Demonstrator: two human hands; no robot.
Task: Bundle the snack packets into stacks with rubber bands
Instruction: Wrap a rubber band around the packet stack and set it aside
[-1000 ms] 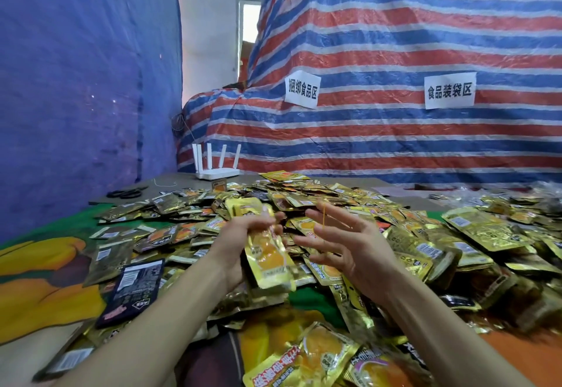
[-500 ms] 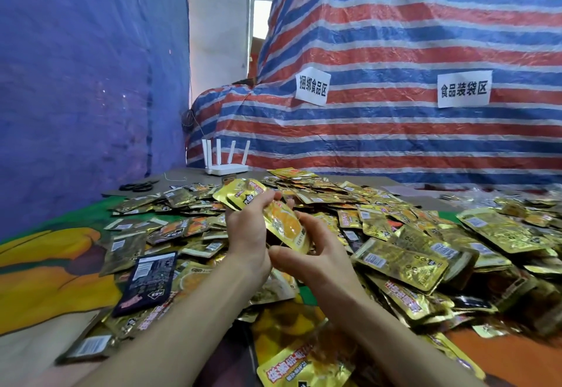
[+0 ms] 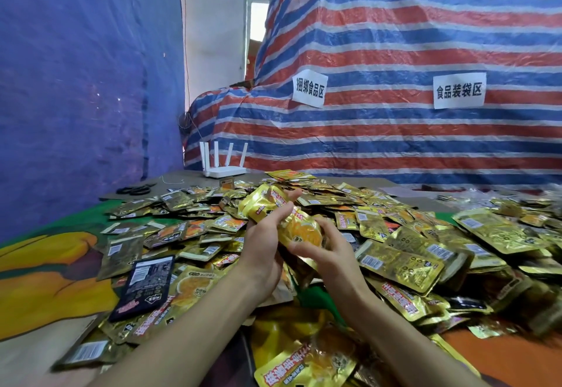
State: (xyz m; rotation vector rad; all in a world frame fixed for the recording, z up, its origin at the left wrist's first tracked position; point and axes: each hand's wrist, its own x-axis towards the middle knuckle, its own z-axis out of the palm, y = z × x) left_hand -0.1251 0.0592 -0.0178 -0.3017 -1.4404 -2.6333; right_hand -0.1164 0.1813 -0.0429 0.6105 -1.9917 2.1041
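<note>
A small stack of gold and orange snack packets [image 3: 275,208] is held up above the table between both hands. My left hand [image 3: 263,246] grips the stack from the left, thumb across its front and fingertips showing behind its top. My right hand [image 3: 327,248] holds the stack's lower end, fingers curled round the orange-printed packet. The rubber band cannot be made out on the stack. Several loose gold packets [image 3: 398,260] lie heaped over the table to the right and behind.
A white router [image 3: 222,163] with antennas stands at the far table edge, black scissors [image 3: 135,189] left of it. A dark packet [image 3: 143,286] lies at near left. A striped tarp [image 3: 395,52] rises behind, a blue tarp [image 3: 76,82] on the left.
My right hand, spread open with a rubber band stretched on its fingers a second ago, has closed in on the packets. The stack has tilted and risen slightly.
</note>
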